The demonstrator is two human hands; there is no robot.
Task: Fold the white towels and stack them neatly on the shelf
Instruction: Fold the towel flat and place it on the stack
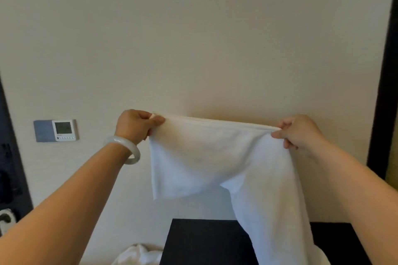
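white towel [215,157] edge between both hands

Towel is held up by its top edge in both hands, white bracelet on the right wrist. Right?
Not quite. The head view shows the white bracelet on the left wrist, not the right. The rest stands: the left hand and right hand hold the towel up by its top edge.

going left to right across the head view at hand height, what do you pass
wall thermostat → left hand → white towel, pinched at its top edge by both hands → right hand → dark vertical frame
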